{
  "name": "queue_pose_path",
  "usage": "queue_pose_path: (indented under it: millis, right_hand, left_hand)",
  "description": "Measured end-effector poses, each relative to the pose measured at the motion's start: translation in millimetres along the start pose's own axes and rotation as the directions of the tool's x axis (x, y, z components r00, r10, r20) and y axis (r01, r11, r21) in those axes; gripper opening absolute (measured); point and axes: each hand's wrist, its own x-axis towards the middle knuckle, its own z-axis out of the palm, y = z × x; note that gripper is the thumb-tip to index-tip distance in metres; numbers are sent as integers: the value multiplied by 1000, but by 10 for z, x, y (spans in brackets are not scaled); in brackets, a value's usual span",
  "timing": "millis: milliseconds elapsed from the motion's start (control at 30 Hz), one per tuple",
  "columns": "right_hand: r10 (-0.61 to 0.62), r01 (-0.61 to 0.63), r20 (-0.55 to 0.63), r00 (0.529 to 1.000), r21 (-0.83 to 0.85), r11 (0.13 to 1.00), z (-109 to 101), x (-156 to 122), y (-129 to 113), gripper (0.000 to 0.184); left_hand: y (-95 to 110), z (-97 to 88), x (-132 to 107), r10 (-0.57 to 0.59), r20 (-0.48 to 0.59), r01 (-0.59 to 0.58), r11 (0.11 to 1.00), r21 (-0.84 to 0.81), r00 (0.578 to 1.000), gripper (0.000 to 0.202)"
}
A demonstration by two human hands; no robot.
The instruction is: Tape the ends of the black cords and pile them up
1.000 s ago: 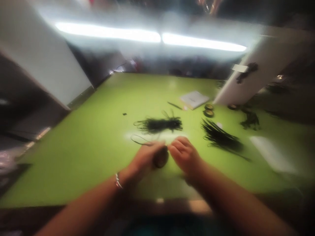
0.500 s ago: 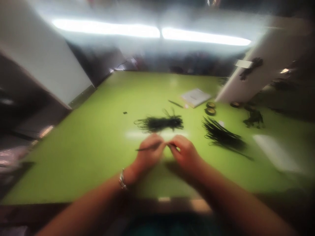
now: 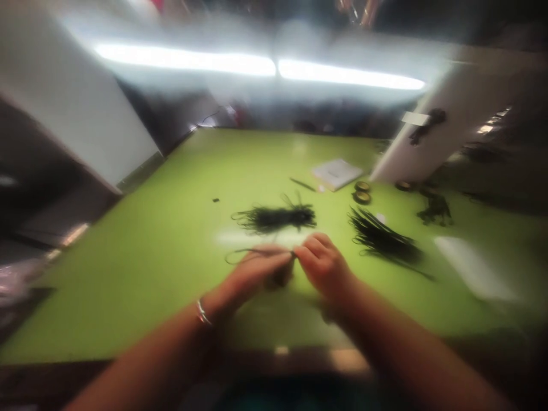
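Just above the near edge of the green desk, a thin black strand lay pinched between the two hands, and a loop of it trailed out to the left of the fingers. The left hand had its fingers closed over the strand. The right hand had its fingers pinched shut on the strand's other end, and the two sets of fingertips met. A dark patch sat under the left fingers, too blurred to make out. A silver bracelet circled the left wrist.

Just beyond the fingers lay a bundle of black strands. To the right of the fingers, a second, fanned bundle lay near them. Farther beyond the fingers were a pen, a white notepad and two small round rolls. A tiny black scrap lay beyond and to the left. Well to the right of the fingers lay a white sheet, with a dark tangle beyond it, beside a slanted white panel.
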Motion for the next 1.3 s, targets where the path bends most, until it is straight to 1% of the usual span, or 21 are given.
queue_pose_path:
  millis: [133, 233, 300, 367, 400, 433, 467, 533, 567, 633, 700, 767, 800, 867, 900, 933, 1000, 1067, 1167, 1233, 1300]
  right_hand:
    - [-80, 80, -32, 996, -17, 997, -12, -12, 6, 19]
    - [-118, 117, -67, 991, -22, 993, 10, -24, 14, 20]
    - [-113, 113, -83, 990, -6, 994, 26, -23, 17, 19]
    - [-40, 44, -64, 997, 63, 997, 33, -14, 16, 15]
    - [22, -16, -44, 999, 123, 992, 32, -9, 14, 13]
    - [90, -86, -8, 996, 192, 977, 31, -4, 11, 11]
    - [150, -157, 45, 988, 259, 953, 31, -2, 6, 11]
    - [218, -266, 173, 960, 335, 904, 41, -5, -9, 16]
    - [227, -297, 232, 946, 340, 892, 52, -12, -16, 18]
    - [223, -315, 300, 927, 308, 898, 79, -29, -27, 18]
    - [230, -315, 304, 925, 272, 909, 93, -43, -23, 20]
    - [245, -320, 287, 926, 253, 913, 78, -44, -7, 21]
    - [246, -319, 280, 928, 255, 913, 59, -38, 3, 21]
    - [223, -293, 266, 938, 261, 920, 10, -19, 21, 19]
    - [203, -269, 257, 945, 255, 929, -17, -8, 29, 18]
    - [180, -240, 247, 952, 238, 941, -41, 3, 35, 17]
    - [138, -172, 205, 969, 163, 971, -77, 20, 54, 20]
    - [90, -99, 139, 986, 64, 993, -97, 29, 85, 24]
    - [-1, 3, 36, 999, -61, 998, -105, 24, 140, 22]
    - [-46, 45, -1, 999, -106, 993, -97, 13, 157, 20]
    - [-65, 62, -20, 998, -124, 990, -78, -2, 144, 19]
  left_hand:
    - [-40, 30, 8, -49, -16, 47, 991, -123, 999, 47]
    - [-63, 40, 8, -83, -44, 71, 969, -236, 996, 39]
    - [-65, 32, 5, -69, -38, 59, 974, -220, 997, 35]
    - [-63, 15, 6, 4, -65, -9, 996, -89, 998, 33]
    - [-65, 5, 9, 76, -103, -74, 997, 27, 992, 30]
    - [-70, -4, 14, 180, -151, -155, 974, 164, 972, 27]
    - [-80, -11, 21, 301, -182, -237, 922, 306, 936, 22]
    - [-113, -17, 38, 500, -160, -356, 774, 524, 851, 15]
    - [-132, -15, 46, 555, -133, -388, 714, 583, 821, 14]
    - [-163, -6, 61, 589, -104, -411, 667, 621, 801, 16]
    - [-166, 10, 69, 564, -120, -394, 697, 599, 817, 17]
    - [-136, 22, 70, 471, -151, -339, 789, 513, 869, 11]
    - [-113, 23, 68, 403, -152, -298, 839, 455, 902, 14]
    - [-67, 12, 61, 272, -121, -214, 909, 358, 955, 38]
    - [-48, -2, 55, 227, -93, -185, 926, 330, 969, 45]
    - [-34, -21, 49, 195, -61, -167, 936, 311, 979, 44]
    - [-16, -66, 34, 147, -18, -138, 960, 244, 989, 32]
    - [-2, -108, 16, 95, 28, -98, 989, 110, 995, 23]
    - [22, -129, -3, 47, 79, -40, 996, -83, 996, 19]
    - [30, -109, -6, 35, 66, -25, 989, -148, 997, 19]
    - [22, -76, -1, 22, 5, -21, 986, -167, 1000, 22]
